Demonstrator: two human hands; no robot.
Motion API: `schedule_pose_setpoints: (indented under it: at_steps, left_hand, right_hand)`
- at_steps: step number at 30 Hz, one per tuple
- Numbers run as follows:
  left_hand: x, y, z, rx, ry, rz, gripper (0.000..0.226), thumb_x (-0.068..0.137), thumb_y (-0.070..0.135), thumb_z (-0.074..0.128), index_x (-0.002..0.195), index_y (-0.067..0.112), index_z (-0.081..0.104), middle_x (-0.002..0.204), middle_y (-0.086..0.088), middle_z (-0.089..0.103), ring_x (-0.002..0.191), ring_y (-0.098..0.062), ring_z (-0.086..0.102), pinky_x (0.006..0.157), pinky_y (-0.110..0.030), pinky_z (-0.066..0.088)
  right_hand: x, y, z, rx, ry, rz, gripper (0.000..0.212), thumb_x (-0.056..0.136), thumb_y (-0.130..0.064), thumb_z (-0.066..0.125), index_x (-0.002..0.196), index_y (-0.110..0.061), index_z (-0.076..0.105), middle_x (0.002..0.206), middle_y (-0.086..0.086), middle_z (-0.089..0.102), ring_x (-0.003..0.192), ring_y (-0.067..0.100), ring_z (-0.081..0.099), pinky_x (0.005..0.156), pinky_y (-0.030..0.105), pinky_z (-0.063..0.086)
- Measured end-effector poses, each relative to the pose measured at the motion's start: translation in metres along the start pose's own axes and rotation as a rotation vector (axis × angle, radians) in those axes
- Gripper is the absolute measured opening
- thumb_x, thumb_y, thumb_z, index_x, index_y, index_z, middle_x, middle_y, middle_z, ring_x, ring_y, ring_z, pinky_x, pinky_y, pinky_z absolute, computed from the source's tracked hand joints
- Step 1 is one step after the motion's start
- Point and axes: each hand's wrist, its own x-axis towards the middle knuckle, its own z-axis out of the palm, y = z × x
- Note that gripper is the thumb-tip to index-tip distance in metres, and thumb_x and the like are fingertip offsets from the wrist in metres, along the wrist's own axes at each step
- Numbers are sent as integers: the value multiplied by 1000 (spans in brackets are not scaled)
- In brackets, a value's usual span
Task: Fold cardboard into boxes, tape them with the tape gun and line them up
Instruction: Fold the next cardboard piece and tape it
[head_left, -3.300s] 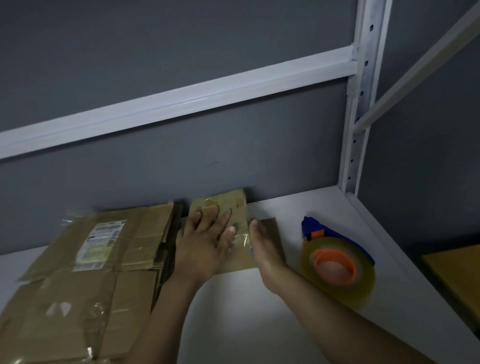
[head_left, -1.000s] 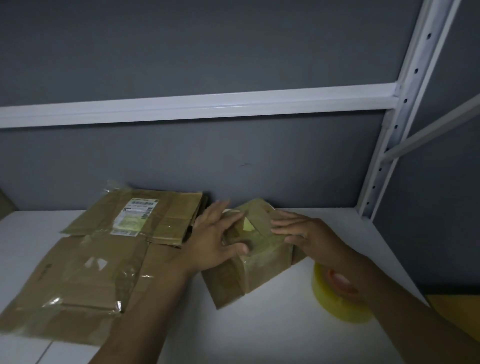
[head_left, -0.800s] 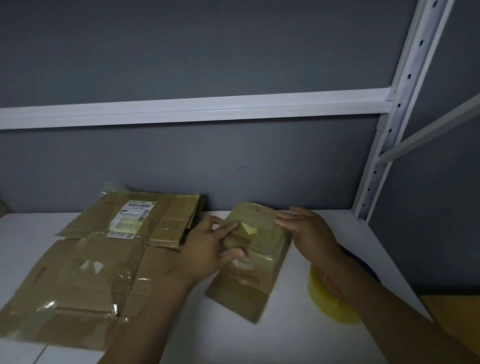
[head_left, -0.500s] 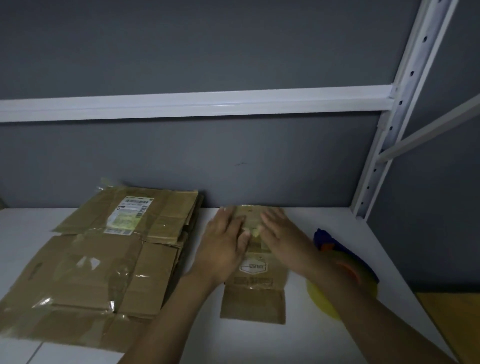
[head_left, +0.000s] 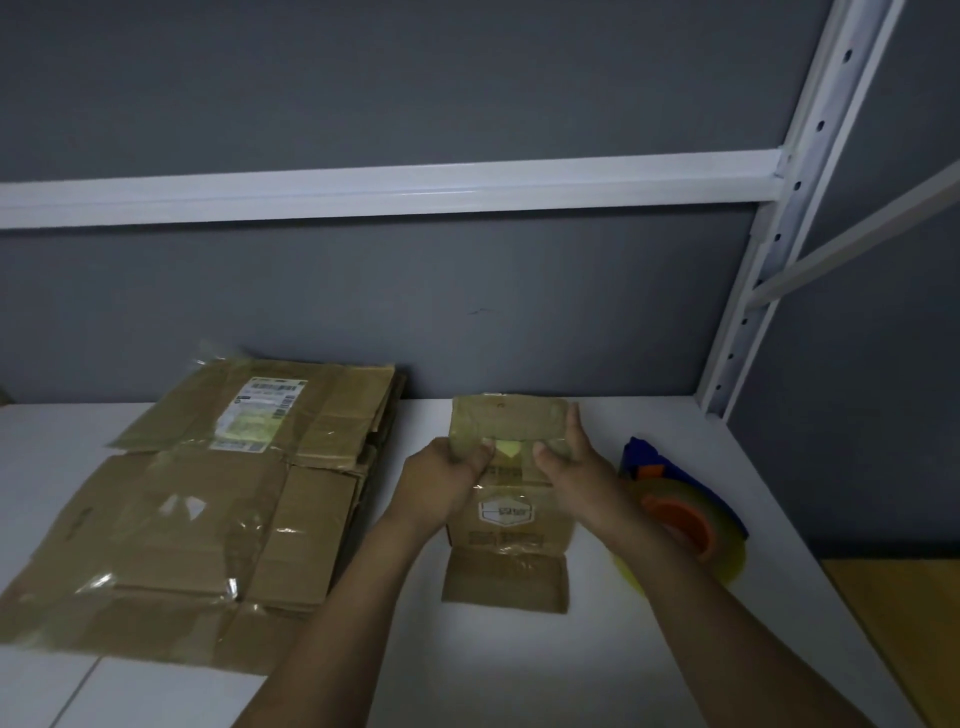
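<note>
A small brown cardboard box stands on the white shelf, with a printed logo on its near face and a loose flap lying flat toward me. My left hand grips the box's upper left side, thumb on the top. My right hand grips the upper right side, fingers behind the raised far flap. To the right, partly hidden by my right forearm, lies the blue tape gun with its orange hub and clear tape roll.
Several flattened cardboard boxes lie stacked on the left of the shelf, the top one with a white label. A grey wall stands close behind. A white upright post marks the right rear corner. A yellow surface shows beyond the right edge.
The small box was turned from tilted to square in front of me. Both hands shifted from pressing its top to gripping its upper sides, and the far flap now stands up.
</note>
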Motion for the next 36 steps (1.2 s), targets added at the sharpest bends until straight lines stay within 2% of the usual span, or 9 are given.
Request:
schedule_pose_setpoints:
  at_steps: [4,8,14,17,20,24,27,32,36]
  left_hand:
    - [-9,0,-2,90,23,-55,61,82,73,47,81,16,69,78,1,70,77,-17,66,65,-28,50]
    - [-39,-3,-3,22,165,172,38,88,60,54,104,28,67,85,16,69,84,-2,65,66,-14,47]
    - [-63,3,-10,-350,125,556,67,77,48,64,139,33,45,118,13,65,108,-2,61,84,-21,52]
    - [-62,10,-15,-341,171,493,65,73,52,65,134,32,50,120,12,61,111,-3,59,87,-30,53]
    - [-57,9,-14,-306,272,378,46,81,62,58,121,39,59,113,5,65,103,-8,63,82,-34,56]
    - [-60,-3,-6,-365,297,345,24,86,12,69,106,26,66,93,8,73,82,-7,70,63,-29,59]
    - [-65,-20,2,-346,242,293,33,80,-5,68,94,24,69,87,11,74,81,-7,71,63,-21,55]
    - [-76,-46,-2,-405,206,251,11,86,39,64,92,30,70,102,3,72,96,-7,68,79,-20,51]
    - [-81,-23,-24,-778,103,-6,64,84,61,37,90,6,69,95,-5,75,93,-18,71,83,-31,54]
  right_hand:
    - [-10,4,-1,91,-24,99,55,98,-51,39,146,-27,29,117,-2,63,91,12,62,78,31,53]
    - [-26,4,-7,50,26,-17,37,96,-48,46,119,-21,56,98,-6,66,87,10,64,75,30,55]
    - [-32,-24,-19,346,353,-27,57,87,-66,42,103,-13,58,88,0,65,75,13,62,48,19,43]
    - [-32,-27,-17,404,393,-158,38,92,-46,54,91,-9,58,78,-2,63,68,13,61,40,10,38]
    - [-31,-11,-7,358,264,-236,18,91,-25,62,102,-11,65,89,-1,72,80,15,70,56,20,52]
    - [-35,8,3,317,146,-187,51,85,-1,66,128,-21,47,106,-7,68,92,9,68,75,33,59]
    - [-41,15,3,241,70,-189,62,88,3,60,134,-32,39,93,-11,65,83,2,67,66,22,57]
    - [-53,17,-14,277,82,-147,35,94,-2,51,95,-35,64,96,-13,66,90,1,61,68,11,46]
    - [-44,0,-28,421,110,37,20,98,-20,50,85,-17,65,100,6,70,94,21,65,76,29,51]
